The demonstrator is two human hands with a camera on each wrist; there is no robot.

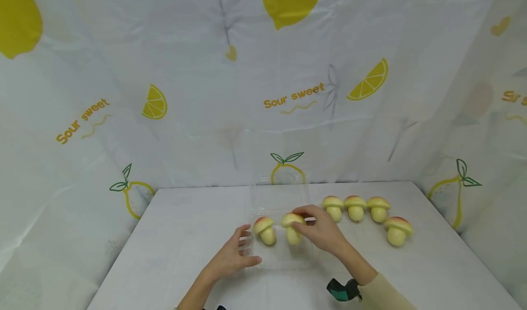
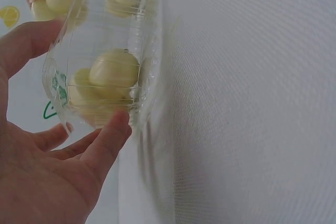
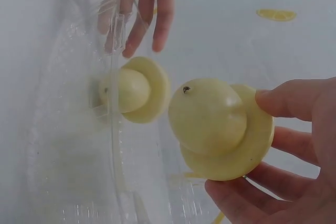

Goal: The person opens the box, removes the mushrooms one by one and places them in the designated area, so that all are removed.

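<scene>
In the head view, my right hand (image 1: 323, 230) pinches a yellow mushroom-shaped piece (image 1: 294, 237) with a rounded cap. The right wrist view shows thumb and fingers around that mushroom's cap (image 3: 265, 129), its stem end (image 3: 207, 116) turned to the camera. It is over a clear plastic box (image 1: 284, 262), whose lid (image 1: 280, 195) stands open at the back. Another mushroom (image 1: 267, 235) with a reddish cap tilts inside the box's left part. My left hand (image 1: 230, 257) holds the box's left side, thumb at the near edge and fingers along the wall (image 2: 58, 87).
Right of the box, three mushrooms (image 1: 355, 208) stand in a row at the back, and one mushroom (image 1: 397, 231) stands nearer on the right. The white table (image 1: 185, 223) ends at a lemon-print curtain (image 1: 197, 141) behind and at the sides.
</scene>
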